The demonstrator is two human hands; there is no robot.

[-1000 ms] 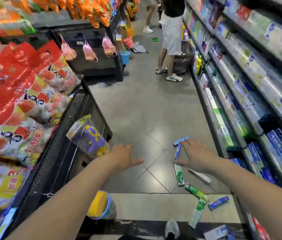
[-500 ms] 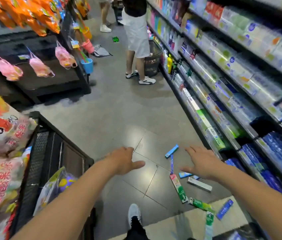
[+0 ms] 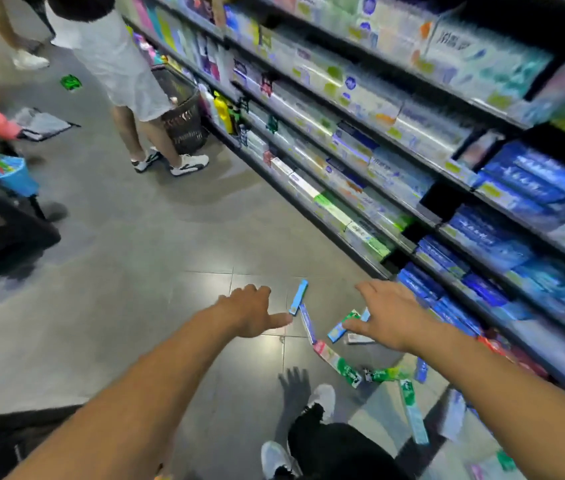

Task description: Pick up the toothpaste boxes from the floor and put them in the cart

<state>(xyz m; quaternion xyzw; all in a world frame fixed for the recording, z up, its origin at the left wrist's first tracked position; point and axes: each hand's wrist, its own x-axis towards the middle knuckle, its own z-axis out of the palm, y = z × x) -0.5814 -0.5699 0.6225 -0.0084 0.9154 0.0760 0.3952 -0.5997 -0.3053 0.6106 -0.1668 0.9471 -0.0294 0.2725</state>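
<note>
**Reach toward scattered boxes**

Left hand (image 3: 251, 315) and right hand (image 3: 390, 317), fingers spread and empty, hover at lower centre above toothpaste boxes (image 3: 338, 363) strewn on the floor (image 3: 135, 237). Risk: overlapping boxes slip when grabbed together; the cart is out of view.

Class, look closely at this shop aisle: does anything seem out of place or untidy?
Yes. Several toothpaste boxes lie scattered at odd angles on the floor tiles beside the shelves, not stacked like the rest. A green packet also lies loose farther up the aisle.
</note>
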